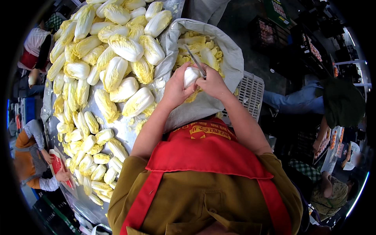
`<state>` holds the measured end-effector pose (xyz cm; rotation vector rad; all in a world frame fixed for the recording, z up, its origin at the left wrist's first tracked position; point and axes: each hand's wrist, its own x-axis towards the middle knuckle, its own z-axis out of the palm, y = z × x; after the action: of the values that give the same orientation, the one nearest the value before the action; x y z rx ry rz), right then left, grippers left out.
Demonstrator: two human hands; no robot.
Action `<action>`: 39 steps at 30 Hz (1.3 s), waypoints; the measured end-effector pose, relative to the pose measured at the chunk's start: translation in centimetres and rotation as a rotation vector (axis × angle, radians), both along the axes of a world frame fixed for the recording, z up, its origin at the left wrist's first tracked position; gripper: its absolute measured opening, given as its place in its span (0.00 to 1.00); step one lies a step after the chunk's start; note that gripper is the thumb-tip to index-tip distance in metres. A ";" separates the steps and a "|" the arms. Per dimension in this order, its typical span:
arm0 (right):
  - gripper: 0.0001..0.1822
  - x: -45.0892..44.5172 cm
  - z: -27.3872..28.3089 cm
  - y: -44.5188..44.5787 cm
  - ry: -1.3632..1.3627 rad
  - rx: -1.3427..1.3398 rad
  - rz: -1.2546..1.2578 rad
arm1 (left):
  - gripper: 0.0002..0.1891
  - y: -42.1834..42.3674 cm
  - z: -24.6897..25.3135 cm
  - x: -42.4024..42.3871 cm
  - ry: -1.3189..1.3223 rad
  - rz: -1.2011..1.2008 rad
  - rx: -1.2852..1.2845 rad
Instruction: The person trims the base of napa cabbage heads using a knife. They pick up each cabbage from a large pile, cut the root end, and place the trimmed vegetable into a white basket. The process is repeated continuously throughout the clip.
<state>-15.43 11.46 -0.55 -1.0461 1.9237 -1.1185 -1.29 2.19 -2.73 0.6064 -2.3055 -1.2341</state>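
My left hand (178,86) is wrapped around a napa cabbage (191,77), whose white base faces up towards me. In my right hand (212,81) is a knife (194,60); its blade points up and to the left, above the cabbage. The fingers of my right hand are close against the cabbage's right side. Both hands are over an open woven sack (232,50) that holds loose yellow cabbage leaves (210,58). How much of the cabbage lies below my hands is hidden.
Many napa cabbages (114,73) cover the metal table (124,123) on the left. A white plastic crate (249,94) stands by the sack. Across the table a person holds a red and white package (57,164). More people and black crates (264,33) are on the right.
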 end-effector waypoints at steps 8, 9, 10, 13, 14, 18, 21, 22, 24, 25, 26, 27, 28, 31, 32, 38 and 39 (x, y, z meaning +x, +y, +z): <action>0.23 -0.8 -0.6 0.1 -0.153 -0.024 0.014 | 0.31 -0.6 -1.0 0.6 0.107 -0.085 0.319; 0.23 -0.8 -0.3 0.1 -0.169 0.003 0.017 | 0.30 -0.8 -0.8 0.6 0.115 -0.112 0.347; 0.23 -0.8 -0.2 0.2 -0.185 0.031 0.020 | 0.30 -1.0 -0.7 0.7 0.123 -0.140 0.375; 0.23 -0.8 -0.3 0.3 -0.194 0.014 0.046 | 0.29 -1.3 -0.9 0.7 0.130 -0.190 0.436; 0.23 -0.9 -0.4 0.3 -0.215 0.001 0.056 | 0.29 -1.4 -1.1 0.7 0.141 -0.201 0.487; 0.24 -1.1 -0.2 0.6 -0.393 0.012 0.026 | 0.29 -1.5 -1.8 0.7 0.180 -0.227 0.616; 0.24 -1.1 0.3 0.4 -0.418 0.046 0.008 | 0.29 -1.7 -1.9 0.7 0.182 -0.220 0.701; 0.25 -1.1 0.3 0.4 -0.397 0.055 0.010 | 0.29 -1.7 -1.9 0.7 0.178 -0.217 0.737; 0.25 -1.4 0.0 0.3 -0.437 0.078 -0.006 | 0.30 -1.7 -2.0 0.6 0.154 -0.229 0.739; 0.24 -1.5 -0.3 0.2 -0.457 0.090 -0.013 | 0.31 -1.8 -2.0 0.5 0.142 -0.235 0.739; 0.24 -1.5 -0.5 0.2 -0.505 0.085 -0.031 | 0.31 -1.8 -1.9 0.4 0.141 -0.236 0.759; 0.24 -1.5 -0.8 0.0 -0.552 0.079 -0.048 | 0.31 -1.9 -1.7 0.4 0.142 -0.236 0.779; 0.23 -1.5 -1.1 0.0 -0.599 0.074 -0.065 | 0.32 -2.0 -1.6 0.3 0.142 -0.236 0.798; 0.23 -1.7 -1.9 -0.2 -0.579 0.115 -0.084 | 0.34 -2.1 -2.3 0.1 0.201 -0.250 0.891; 0.23 -1.7 -1.9 -0.2 -0.597 0.123 -0.086 | 0.35 -2.2 -2.5 0.1 0.200 -0.250 0.902; 0.21 -1.9 -4.9 -0.6 -0.109 0.000 -0.137 | 0.44 -2.0 -2.7 -1.1 -0.122 -0.084 0.038; 0.21 -1.6 -3.5 -0.9 0.037 0.040 -0.169 | 0.44 -1.7 -2.0 -1.4 -0.192 -0.027 0.009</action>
<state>-16.98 10.53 -4.01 -0.9022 2.0868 -1.1540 -2.70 0.47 -4.77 0.7276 -2.4737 -1.2481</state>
